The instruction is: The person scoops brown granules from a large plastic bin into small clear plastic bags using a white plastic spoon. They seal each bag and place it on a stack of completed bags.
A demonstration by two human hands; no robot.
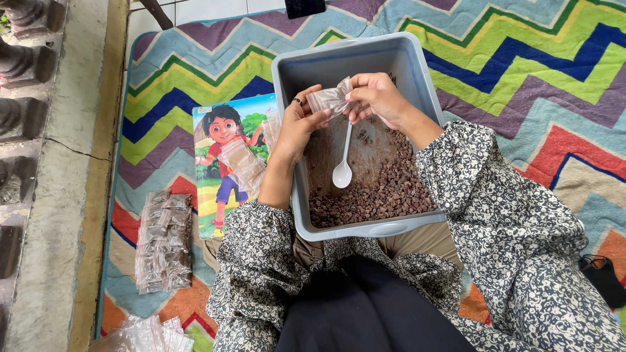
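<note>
- Zigzag mat (pixel 521 58) in many colours spread on the floor, stone edge along the far left.
- Left hand (pixel 301 120) and right hand (pixel 377 96) close together, both pinched on one small clear plastic bag (pixel 331 99), held up over the grey tub (pixel 417 72).
- White plastic spoon (pixel 343 163) hanging bowl-down from the right hand, beneath the bag, gripped only at the handle end.
- Directly under the hands, inside the tub: dark reddish-brown granules (pixel 385 195), heaped toward the near side.
- Left of the left hand: cartoon picture board (pixel 225 176) with a few empty clear bags lying on it.
- Further left and nearer: stack of filled bags (pixel 164 240); more empty bags (pixel 147 334) at the near corner.
- Risk, as a judgement: loose hold on the spoon while fingers work the bag, so a likely drop into the granules.
- Risk: bag mouth crumpled rather than spread, so granules may spill past it; harmless over the tub, messy if the hands drift over the mat.
</note>
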